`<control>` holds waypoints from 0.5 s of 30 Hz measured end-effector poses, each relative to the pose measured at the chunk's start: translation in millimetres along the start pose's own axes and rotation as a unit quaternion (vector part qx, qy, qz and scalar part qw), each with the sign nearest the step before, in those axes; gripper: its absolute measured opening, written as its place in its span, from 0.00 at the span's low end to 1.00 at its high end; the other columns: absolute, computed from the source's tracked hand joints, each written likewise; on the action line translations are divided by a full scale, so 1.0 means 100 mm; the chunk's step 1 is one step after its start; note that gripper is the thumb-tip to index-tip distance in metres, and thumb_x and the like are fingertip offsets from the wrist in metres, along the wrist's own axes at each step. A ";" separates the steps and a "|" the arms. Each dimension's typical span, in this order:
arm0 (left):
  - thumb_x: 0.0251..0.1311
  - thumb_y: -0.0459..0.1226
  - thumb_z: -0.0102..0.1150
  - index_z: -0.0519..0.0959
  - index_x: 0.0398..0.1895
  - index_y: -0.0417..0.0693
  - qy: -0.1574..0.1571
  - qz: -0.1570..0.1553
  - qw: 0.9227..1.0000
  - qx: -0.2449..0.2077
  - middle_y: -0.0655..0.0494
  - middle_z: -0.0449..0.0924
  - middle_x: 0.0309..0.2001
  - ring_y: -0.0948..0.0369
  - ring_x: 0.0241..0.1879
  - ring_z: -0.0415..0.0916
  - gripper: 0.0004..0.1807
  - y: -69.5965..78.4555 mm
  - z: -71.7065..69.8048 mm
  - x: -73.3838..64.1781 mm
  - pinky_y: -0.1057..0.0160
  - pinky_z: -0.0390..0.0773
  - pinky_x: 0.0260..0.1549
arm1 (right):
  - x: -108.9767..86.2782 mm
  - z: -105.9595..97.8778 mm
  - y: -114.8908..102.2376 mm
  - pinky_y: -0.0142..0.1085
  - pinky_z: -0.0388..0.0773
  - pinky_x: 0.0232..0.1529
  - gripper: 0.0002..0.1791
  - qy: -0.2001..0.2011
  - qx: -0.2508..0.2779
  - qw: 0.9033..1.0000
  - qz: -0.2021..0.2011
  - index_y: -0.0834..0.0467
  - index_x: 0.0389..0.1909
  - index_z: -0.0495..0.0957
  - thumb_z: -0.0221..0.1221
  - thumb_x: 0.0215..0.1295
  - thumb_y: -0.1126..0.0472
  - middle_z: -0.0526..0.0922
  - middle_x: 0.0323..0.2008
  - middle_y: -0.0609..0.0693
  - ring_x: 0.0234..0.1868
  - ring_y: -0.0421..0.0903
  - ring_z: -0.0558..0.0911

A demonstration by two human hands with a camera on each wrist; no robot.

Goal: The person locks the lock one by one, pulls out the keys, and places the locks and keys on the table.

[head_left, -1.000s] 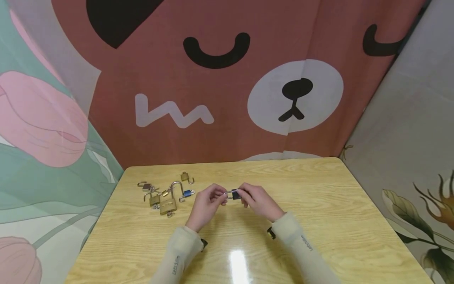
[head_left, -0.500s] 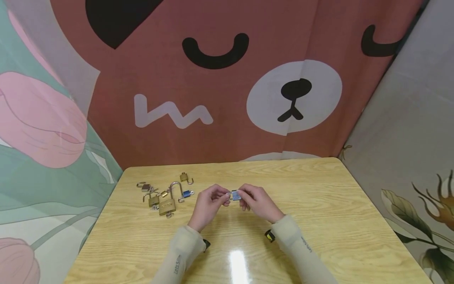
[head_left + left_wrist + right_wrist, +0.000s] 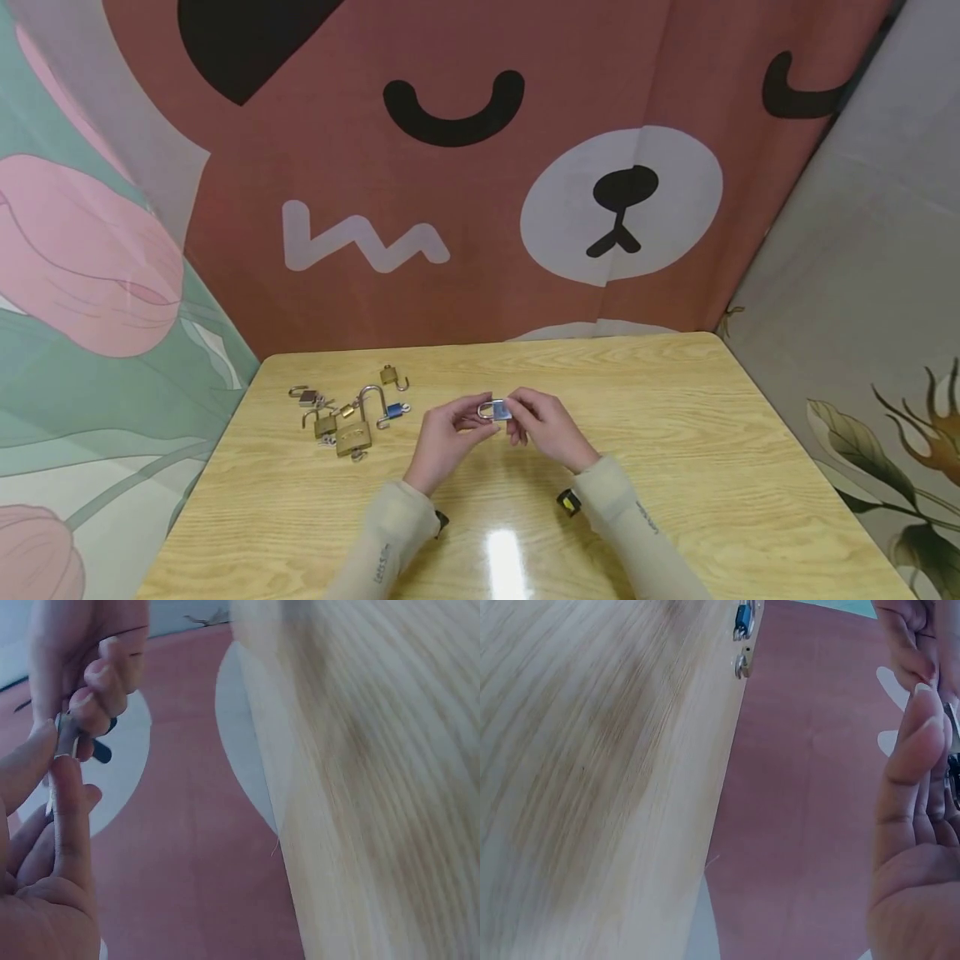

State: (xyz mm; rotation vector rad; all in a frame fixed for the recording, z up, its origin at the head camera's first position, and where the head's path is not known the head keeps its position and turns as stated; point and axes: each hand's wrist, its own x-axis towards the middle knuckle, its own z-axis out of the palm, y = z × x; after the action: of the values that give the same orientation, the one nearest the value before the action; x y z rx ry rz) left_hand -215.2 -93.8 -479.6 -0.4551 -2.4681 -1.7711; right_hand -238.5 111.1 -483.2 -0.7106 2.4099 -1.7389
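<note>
A small padlock (image 3: 501, 410) with a silver shackle is held up above the table between both hands. Its flat body catches the light and looks pale blue. My right hand (image 3: 549, 423) pinches the body's right end between thumb and fingers. On the other side, the thumb and fingers of my left hand (image 3: 444, 437) stand around the shackle end and the body's edges. The left wrist view shows a sliver of the padlock (image 3: 66, 739) between the left thumb and a finger. Beside the right fingers in the right wrist view is a dark metal piece (image 3: 954, 772), partly cut off.
Several padlocks with raised shackles lie at the table's left: a large brass padlock (image 3: 353, 437), a smaller brass padlock (image 3: 326, 427), a blue padlock (image 3: 394, 410) and a brass padlock (image 3: 387, 375) farther back. The wooden table (image 3: 660, 417) ends at a printed curtain (image 3: 480, 308).
The left fingers have spread from the shackle toward the body's edges, leaving the shackle in sight. The padlock's face has turned from dark to bright. The right hand stays nearly in place.
</note>
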 end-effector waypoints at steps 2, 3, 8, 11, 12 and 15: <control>0.61 0.36 0.73 0.82 0.63 0.51 -0.002 0.031 0.999 0.033 0.52 0.89 0.50 0.62 0.41 0.87 0.25 -0.01 0.03 0.00 0.65 0.87 0.43 | 0.00 0.00 0.00 0.41 0.84 0.27 0.17 -0.003 0.009 1.000 0.002 0.61 0.41 0.80 0.49 0.83 0.54 0.82 0.28 0.56 0.25 0.46 0.82; 0.61 0.36 0.73 0.82 0.64 0.51 -0.002 0.047 0.998 0.051 0.53 0.89 0.51 0.62 0.41 0.87 0.26 -0.01 0.05 0.01 0.66 0.87 0.43 | -0.01 0.00 0.00 0.41 0.85 0.27 0.17 -0.005 0.013 1.000 0.005 0.61 0.42 0.80 0.49 0.84 0.54 0.82 0.28 0.56 0.25 0.45 0.82; 0.62 0.34 0.72 0.82 0.64 0.51 0.010 0.114 0.984 0.137 0.54 0.89 0.52 0.63 0.40 0.85 0.25 -0.05 0.10 0.02 0.66 0.86 0.42 | -0.02 0.00 0.02 0.45 0.85 0.28 0.19 -0.013 0.030 0.999 0.011 0.62 0.44 0.80 0.48 0.84 0.53 0.83 0.29 0.58 0.26 0.44 0.83; 0.63 0.34 0.71 0.84 0.61 0.52 0.007 0.120 0.981 0.150 0.56 0.89 0.49 0.64 0.39 0.84 0.23 -0.06 0.10 0.02 0.65 0.86 0.41 | -0.03 -0.01 0.02 0.48 0.86 0.29 0.21 -0.013 0.036 0.999 0.014 0.63 0.43 0.80 0.46 0.85 0.51 0.83 0.29 0.58 0.26 0.45 0.83; 0.63 0.35 0.71 0.84 0.61 0.52 0.005 0.119 0.982 0.149 0.56 0.89 0.49 0.64 0.39 0.84 0.22 -0.06 0.10 0.02 0.65 0.85 0.41 | -0.03 -0.02 0.02 0.47 0.85 0.29 0.22 -0.012 0.039 0.999 0.017 0.63 0.42 0.80 0.46 0.85 0.50 0.83 0.29 0.57 0.26 0.45 0.83; 0.64 0.37 0.70 0.84 0.60 0.53 -0.005 0.109 0.984 0.143 0.58 0.89 0.47 0.65 0.39 0.83 0.21 -0.06 0.09 0.03 0.65 0.85 0.41 | -0.04 -0.05 0.04 0.43 0.83 0.25 0.29 -0.013 0.053 0.998 0.038 0.67 0.37 0.79 0.41 0.86 0.47 0.82 0.25 0.54 0.22 0.44 0.81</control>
State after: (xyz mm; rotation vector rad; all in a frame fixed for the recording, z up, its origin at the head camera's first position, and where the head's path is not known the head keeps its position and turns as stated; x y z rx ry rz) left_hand -218.4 -86.8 -487.5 -0.6788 -2.5102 -1.3114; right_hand -237.9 117.7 -486.1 -0.6178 2.2778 -1.7997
